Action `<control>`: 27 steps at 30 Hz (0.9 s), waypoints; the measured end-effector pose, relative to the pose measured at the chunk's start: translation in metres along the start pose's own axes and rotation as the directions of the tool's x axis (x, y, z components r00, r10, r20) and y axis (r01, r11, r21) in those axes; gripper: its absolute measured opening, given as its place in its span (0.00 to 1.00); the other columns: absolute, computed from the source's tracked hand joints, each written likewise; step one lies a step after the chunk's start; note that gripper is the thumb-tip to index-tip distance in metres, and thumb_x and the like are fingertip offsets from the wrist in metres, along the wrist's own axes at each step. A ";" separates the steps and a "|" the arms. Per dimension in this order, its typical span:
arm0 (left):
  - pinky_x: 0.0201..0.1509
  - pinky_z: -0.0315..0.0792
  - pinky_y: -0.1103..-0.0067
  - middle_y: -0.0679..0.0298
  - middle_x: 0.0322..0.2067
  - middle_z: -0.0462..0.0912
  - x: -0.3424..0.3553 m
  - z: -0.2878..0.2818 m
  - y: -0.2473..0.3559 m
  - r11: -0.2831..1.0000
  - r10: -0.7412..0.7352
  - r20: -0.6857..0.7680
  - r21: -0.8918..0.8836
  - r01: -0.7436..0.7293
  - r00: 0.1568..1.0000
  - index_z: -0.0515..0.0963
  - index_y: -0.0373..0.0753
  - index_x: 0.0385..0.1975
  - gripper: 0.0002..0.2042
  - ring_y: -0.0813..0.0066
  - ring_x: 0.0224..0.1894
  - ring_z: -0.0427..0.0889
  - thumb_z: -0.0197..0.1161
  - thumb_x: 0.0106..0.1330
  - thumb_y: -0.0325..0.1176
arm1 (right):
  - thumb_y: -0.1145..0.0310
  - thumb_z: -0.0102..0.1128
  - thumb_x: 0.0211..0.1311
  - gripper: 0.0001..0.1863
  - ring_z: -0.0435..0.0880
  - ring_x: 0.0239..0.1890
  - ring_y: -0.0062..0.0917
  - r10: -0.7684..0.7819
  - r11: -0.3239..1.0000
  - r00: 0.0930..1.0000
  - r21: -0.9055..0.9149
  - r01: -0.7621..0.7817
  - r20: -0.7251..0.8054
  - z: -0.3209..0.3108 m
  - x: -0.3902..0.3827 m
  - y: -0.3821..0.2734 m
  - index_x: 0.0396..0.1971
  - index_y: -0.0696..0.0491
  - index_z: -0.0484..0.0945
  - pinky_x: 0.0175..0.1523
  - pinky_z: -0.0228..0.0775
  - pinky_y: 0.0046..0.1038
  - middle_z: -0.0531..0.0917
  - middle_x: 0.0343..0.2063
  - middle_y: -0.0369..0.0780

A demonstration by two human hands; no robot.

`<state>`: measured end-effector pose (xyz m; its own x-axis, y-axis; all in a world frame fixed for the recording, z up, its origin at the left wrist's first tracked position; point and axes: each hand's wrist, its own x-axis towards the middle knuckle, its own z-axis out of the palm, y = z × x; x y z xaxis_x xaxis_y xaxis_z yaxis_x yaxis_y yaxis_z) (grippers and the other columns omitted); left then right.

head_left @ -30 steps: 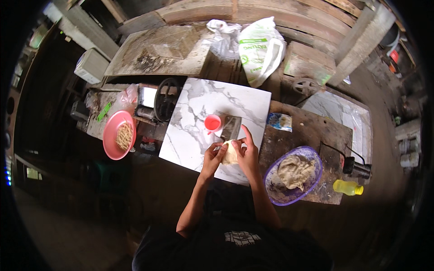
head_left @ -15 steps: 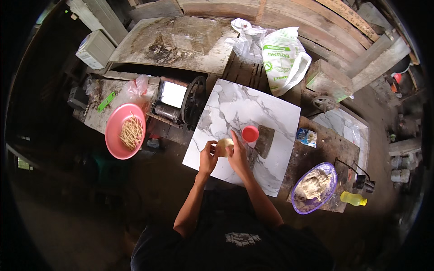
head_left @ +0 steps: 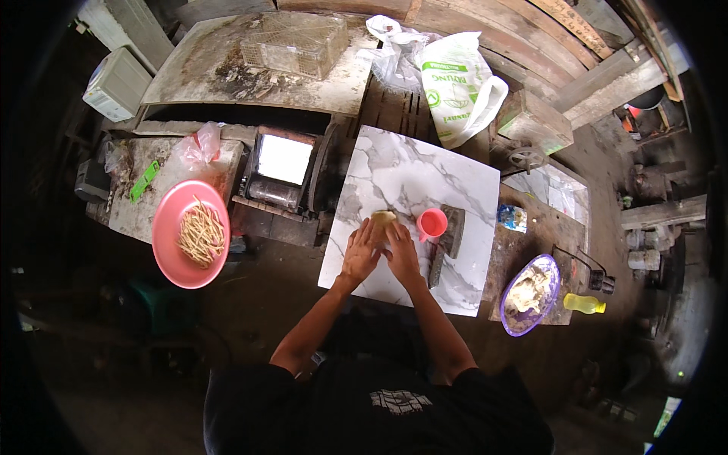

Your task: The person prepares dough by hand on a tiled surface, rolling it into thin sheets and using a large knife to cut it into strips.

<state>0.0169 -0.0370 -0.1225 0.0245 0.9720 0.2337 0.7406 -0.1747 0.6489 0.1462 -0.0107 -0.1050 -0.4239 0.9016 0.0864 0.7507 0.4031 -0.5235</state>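
Fingers (head_left: pixel 362 238) on dough (head_left: pixel 384 216); red cup (head_left: pixel 432 223), cleaver (head_left: pixel 455 233) close right; purple bowl (head_left: pixel 519 326) beyond.

Green printed lettering (head_left: pixel 447 78) on the white bag (head_left: pixel 461 95), pale print (head_left: pixel 400 401) on the black shirt (head_left: pixel 379 425)

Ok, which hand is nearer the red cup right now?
Right. The right hand is just left of the red cup, near its handle, fingers at the dough; the left hand is farther left, past the right hand, also at the dough.

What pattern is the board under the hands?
The board is white with grey marbling, best in head view.
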 end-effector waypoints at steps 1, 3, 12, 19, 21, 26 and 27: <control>0.56 0.53 0.66 0.54 0.47 0.65 0.002 0.000 -0.004 0.998 0.049 0.013 0.036 -0.050 0.999 0.66 0.36 0.42 0.20 0.59 0.54 0.60 0.59 0.46 0.29 | 0.77 0.56 0.41 0.25 0.61 0.51 0.40 -0.033 0.999 0.999 0.007 0.033 -0.003 0.001 0.002 0.000 0.45 0.59 0.63 0.52 0.57 0.35 0.64 0.48 0.47; 0.57 0.52 0.67 0.55 0.46 0.66 0.007 0.003 -0.010 0.992 0.101 0.054 0.067 -0.105 0.993 0.67 0.36 0.41 0.19 0.60 0.54 0.60 0.58 0.46 0.28 | 0.78 0.54 0.42 0.22 0.63 0.49 0.39 -0.067 0.997 0.998 0.032 0.067 0.017 0.002 0.008 0.007 0.43 0.59 0.65 0.51 0.59 0.33 0.66 0.45 0.46; 0.54 0.57 0.68 0.55 0.42 0.71 0.017 -0.012 -0.036 0.958 0.239 0.066 0.146 -0.246 0.969 0.69 0.35 0.36 0.12 0.63 0.50 0.66 0.54 0.49 0.27 | 0.76 0.48 0.45 0.11 0.67 0.45 0.38 -0.263 0.955 0.953 -0.097 0.279 0.153 0.007 0.024 0.008 0.32 0.60 0.68 0.49 0.62 0.32 0.67 0.41 0.47; 0.55 0.57 0.69 0.54 0.44 0.69 0.017 -0.025 -0.026 0.989 0.122 0.167 0.064 -0.134 0.978 0.66 0.34 0.40 0.17 0.60 0.51 0.64 0.54 0.49 0.28 | 0.71 0.52 0.43 0.19 0.64 0.49 0.38 -0.283 0.946 0.956 -0.142 0.292 0.082 0.016 0.024 -0.005 0.38 0.62 0.66 0.52 0.59 0.29 0.66 0.44 0.49; 0.55 0.56 0.69 0.54 0.44 0.69 0.016 -0.026 -0.026 0.988 0.120 0.179 0.077 -0.135 0.976 0.66 0.34 0.41 0.17 0.61 0.52 0.63 0.55 0.49 0.28 | 0.71 0.53 0.43 0.21 0.63 0.50 0.37 -0.304 0.916 0.943 -0.231 0.328 0.135 0.014 0.026 -0.007 0.41 0.61 0.65 0.53 0.58 0.29 0.66 0.44 0.49; 0.57 0.53 0.68 0.54 0.47 0.67 0.010 -0.022 -0.029 0.975 0.145 0.188 0.140 -0.173 0.971 0.65 0.34 0.42 0.17 0.61 0.54 0.62 0.53 0.50 0.27 | 0.72 0.53 0.43 0.22 0.62 0.52 0.35 -0.259 0.941 0.951 -0.179 0.288 0.166 0.021 0.017 -0.001 0.42 0.61 0.64 0.53 0.57 0.30 0.65 0.47 0.48; 0.58 0.52 0.68 0.54 0.48 0.66 0.008 -0.021 -0.029 0.973 0.134 0.212 0.156 -0.168 0.968 0.65 0.34 0.43 0.18 0.61 0.54 0.61 0.53 0.50 0.27 | 0.73 0.53 0.43 0.22 0.62 0.53 0.35 -0.238 0.950 0.952 -0.159 0.269 0.192 0.020 0.015 -0.003 0.42 0.61 0.63 0.54 0.56 0.31 0.65 0.47 0.48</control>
<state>-0.0188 -0.0271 -0.1244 0.2653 0.9510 0.1590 0.8214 -0.3093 0.4792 0.1275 -0.0010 -0.1188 -0.6793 0.7325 0.0441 0.6795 0.6506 -0.3391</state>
